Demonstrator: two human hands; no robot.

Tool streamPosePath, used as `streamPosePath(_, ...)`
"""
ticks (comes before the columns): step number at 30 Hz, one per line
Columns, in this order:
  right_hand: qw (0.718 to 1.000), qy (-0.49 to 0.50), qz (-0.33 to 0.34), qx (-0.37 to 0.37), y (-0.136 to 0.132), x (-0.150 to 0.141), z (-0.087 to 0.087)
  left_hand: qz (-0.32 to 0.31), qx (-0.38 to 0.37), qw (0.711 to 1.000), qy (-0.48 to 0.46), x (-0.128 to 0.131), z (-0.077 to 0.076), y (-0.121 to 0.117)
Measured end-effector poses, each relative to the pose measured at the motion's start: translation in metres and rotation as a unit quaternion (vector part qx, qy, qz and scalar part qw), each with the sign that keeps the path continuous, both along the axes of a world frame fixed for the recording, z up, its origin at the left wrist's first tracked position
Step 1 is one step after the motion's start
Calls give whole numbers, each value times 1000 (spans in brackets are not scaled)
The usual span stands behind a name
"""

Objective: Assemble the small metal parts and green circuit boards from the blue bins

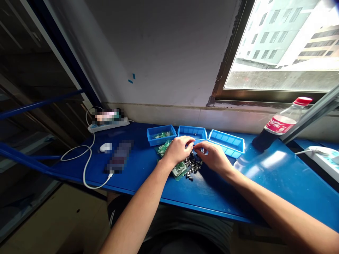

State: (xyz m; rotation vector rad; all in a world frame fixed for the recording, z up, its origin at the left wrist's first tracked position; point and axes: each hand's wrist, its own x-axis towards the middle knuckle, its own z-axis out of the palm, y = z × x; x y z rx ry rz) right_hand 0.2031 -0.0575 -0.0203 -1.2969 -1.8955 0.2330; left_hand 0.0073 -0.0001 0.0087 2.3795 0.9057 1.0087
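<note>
My left hand (180, 147) and my right hand (210, 153) meet over the blue table, fingers bent into pinches close to each other. Whatever lies between the fingertips is too small to make out. Beneath and beside my left hand is a heap of green circuit boards (179, 170) with thin metal pins. Small black cylindrical parts (194, 166) lie loose below both hands. Behind the hands stand a left blue bin (162, 141) with some green boards in it, a middle blue bin (192, 127) with a small dark piece inside, and a right blue bin (227, 150).
A cola bottle (275, 125) leans in view at the right, near a power strip (324, 158). On the left are a blurred phone (120, 155) on a white cable (88, 169), a white earphone case (106, 147) and another power strip (109, 124). Blue rails (42, 102) border the left side.
</note>
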Motion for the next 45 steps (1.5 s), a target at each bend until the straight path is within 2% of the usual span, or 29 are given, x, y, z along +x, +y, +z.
streamPosePath(3,995,98,-16,21,-3,-2,5,-27,-25,999,-9,0,3,-3)
streamPosePath(6,983,184,-2,25,-4,-3,7,-50,-52,997,-27,1,5,-5)
streamPosePath(9,976,219,12,17,-3,-3,8,-65,-64,994,-58,1,4,-5)
streamPosePath(18,985,174,-17,4,-3,-1,7,-49,-41,995,-71,1,5,-3)
streamPosePath(26,995,89,-11,48,-2,-5,8,-43,-50,997,-47,1,6,-7)
streamPosePath(33,994,101,-15,36,-5,-6,13,-20,-71,996,-44,1,8,-6)
streamPosePath(38,991,130,0,41,-7,-5,15,-47,-68,996,-25,-1,8,-7)
streamPosePath(45,993,108,7,46,-8,-4,17,-7,-62,997,-52,0,5,-5)
